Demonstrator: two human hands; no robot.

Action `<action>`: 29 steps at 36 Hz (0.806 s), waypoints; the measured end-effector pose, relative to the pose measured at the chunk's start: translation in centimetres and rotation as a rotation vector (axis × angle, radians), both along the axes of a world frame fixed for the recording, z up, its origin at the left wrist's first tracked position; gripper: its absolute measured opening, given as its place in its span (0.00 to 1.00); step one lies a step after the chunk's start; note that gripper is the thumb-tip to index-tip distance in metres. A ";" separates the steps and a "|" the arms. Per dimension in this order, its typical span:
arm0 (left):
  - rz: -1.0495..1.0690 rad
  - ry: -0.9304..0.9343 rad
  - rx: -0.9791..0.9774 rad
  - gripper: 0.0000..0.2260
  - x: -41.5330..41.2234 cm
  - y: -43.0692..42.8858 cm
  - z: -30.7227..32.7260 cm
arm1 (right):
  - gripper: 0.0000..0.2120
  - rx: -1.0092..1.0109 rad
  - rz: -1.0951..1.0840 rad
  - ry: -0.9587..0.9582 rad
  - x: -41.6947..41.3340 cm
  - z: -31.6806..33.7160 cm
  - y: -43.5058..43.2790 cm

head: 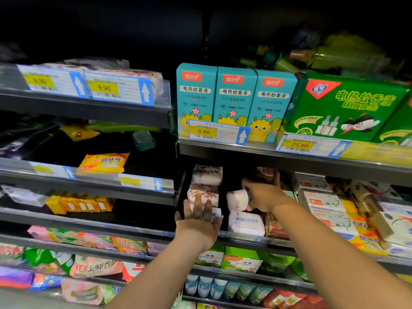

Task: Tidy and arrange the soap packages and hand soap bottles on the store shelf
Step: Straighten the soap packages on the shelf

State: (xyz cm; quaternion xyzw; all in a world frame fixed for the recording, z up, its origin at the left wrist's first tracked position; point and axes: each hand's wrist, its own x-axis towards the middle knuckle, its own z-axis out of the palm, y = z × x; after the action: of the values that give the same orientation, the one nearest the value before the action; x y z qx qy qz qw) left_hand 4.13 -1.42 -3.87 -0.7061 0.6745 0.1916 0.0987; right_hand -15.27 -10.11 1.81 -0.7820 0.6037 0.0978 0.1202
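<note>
Directly below the row of three teal cardboard boxes (234, 101), the stack of floral paper-wrapped soap packages (206, 186) stands on the dark metal shelf (240, 240), and the left hand (197, 221) lies flat against its lower front, fingers straight, steadying it. Below and slightly right of those boxes, the right hand (266, 196) curls round one end of a pale pink-white wrapped soap package (237, 200). These bars look light but firm, their wrappers slick (likely to slide off a stack), so gripping across the short ends seems safest.
</note>
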 end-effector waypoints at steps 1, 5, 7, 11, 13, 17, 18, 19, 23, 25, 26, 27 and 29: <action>0.000 0.003 0.002 0.28 0.0 0.0 0.0 | 0.30 -0.032 0.003 -0.011 -0.1 -0.1 0.1; -0.005 0.025 0.006 0.29 0.1 -0.1 -0.1 | 0.25 -0.127 -0.023 -0.082 -0.4 0.0 0.7; -0.009 0.032 0.020 0.29 0.2 -0.2 0.0 | 0.24 -0.211 -0.065 -0.181 -0.8 0.4 1.4; -0.019 0.057 0.050 0.30 0.5 -0.5 0.1 | 0.23 -0.281 -0.180 -0.657 -1.7 0.4 4.2; -0.021 0.080 0.023 0.31 0.7 -0.5 0.0 | 0.22 -0.243 -0.286 -0.894 -2.2 0.4 6.0; -0.035 0.227 -0.252 0.35 0.4 0.6 1.1 | 0.16 -0.022 -0.429 -1.321 -3.3 0.9 9.3; -0.045 0.339 -0.329 0.36 0.2 1.2 1.6 | 0.15 0.007 -0.442 -1.395 -3.7 1.1 10.1; -0.081 0.465 -0.407 0.37 0.0 1.8 2.0 | 0.15 0.026 -0.448 -1.447 -4.1 1.4 10.7; -0.419 0.674 -0.535 0.44 -1.2 3.8 4.2 | 0.14 0.093 -0.437 -1.524 -5.3 1.9 13.3; -0.537 0.759 -0.574 0.40 -2.3 4.1 5.1 | 0.14 0.154 -0.442 -1.586 -5.9 2.4 14.5; -0.588 0.792 -0.622 0.37 -2.9 4.2 5.3 | 0.14 0.182 -0.461 -1.625 -6.1 2.5 15.0; -0.628 0.820 -0.672 0.33 -3.4 4.3 5.5 | 0.15 0.196 -0.480 -1.655 -6.3 2.8 15.5; -0.660 0.868 -0.748 0.25 -4.5 4.5 5.5 | 0.15 0.181 -0.506 -1.675 -6.8 3.1 16.3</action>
State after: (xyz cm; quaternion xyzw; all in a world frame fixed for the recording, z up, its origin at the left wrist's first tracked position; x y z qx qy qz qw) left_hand -0.40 3.06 1.59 -0.3078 0.8551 0.1713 -0.3805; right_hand -22.02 6.16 4.92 -0.4271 0.4622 -0.4902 0.6031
